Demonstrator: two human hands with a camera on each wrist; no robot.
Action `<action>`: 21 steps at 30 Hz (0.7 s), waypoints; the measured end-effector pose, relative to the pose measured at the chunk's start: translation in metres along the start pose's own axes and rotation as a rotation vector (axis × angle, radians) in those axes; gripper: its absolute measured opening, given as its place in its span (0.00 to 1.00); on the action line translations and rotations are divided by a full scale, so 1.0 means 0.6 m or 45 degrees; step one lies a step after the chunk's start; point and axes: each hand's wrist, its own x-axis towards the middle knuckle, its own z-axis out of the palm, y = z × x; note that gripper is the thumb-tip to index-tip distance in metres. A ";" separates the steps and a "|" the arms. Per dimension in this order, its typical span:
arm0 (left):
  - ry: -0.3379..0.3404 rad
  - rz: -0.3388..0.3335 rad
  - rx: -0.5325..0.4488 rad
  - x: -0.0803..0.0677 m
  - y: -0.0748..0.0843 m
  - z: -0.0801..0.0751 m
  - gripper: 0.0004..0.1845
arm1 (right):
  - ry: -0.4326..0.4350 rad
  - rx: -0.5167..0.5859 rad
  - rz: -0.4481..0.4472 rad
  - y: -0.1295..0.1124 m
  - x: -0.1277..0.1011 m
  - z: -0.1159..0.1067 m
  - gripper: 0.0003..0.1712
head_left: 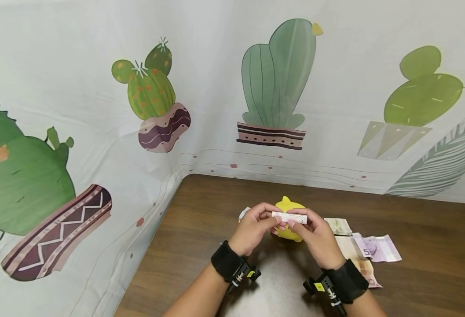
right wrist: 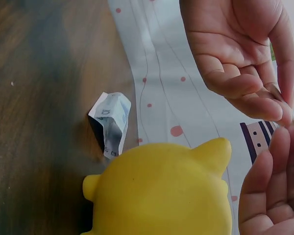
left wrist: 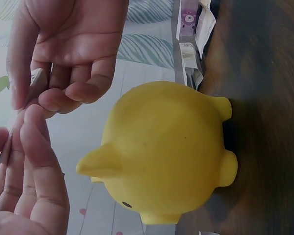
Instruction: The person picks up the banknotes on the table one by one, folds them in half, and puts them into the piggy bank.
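While both hands hover above the table [head_left: 414,229], they pinch a folded note [head_left: 289,217] between them: the left hand [head_left: 252,229] grips its left end with thumb and fingertips, and the right hand [head_left: 315,235] grips its right end the same way. The note is a narrow, pale strip, folded lengthwise, with faint print on its face. Its long axis runs left to right in the head view, roughly level, one end in each hand. It sits just above and in front of a yellow pig bank [head_left: 289,211], which stands on the table behind the hands; most of the pig is hidden by the fingers in the head view. From the left wrist, the pig [left wrist: 166,152] shows a smooth yellow body with short legs and a pointed ear; the note is seen only edge-on between the fingers [left wrist: 34,142]. Right of the pig lie several flat notes [head_left: 376,248], one purple, touching or overlapping one another. Left of the pig lies a crumpled note [right wrist: 110,122], near the pig but apart from it. A cactus-print cloth [head_left: 137,110] hangs behind the table.
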 end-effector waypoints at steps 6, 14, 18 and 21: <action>0.085 0.021 0.069 0.002 -0.005 -0.002 0.12 | 0.044 -0.056 -0.029 0.002 -0.001 0.001 0.20; 0.166 0.049 0.044 0.001 -0.005 0.002 0.11 | 0.107 0.234 0.014 0.002 0.000 0.009 0.16; 0.185 0.068 0.014 0.000 -0.006 0.008 0.12 | 0.175 0.326 -0.015 0.001 -0.001 0.020 0.09; 0.202 0.080 -0.008 0.000 -0.009 0.011 0.12 | 0.229 0.328 -0.025 0.002 -0.001 0.026 0.08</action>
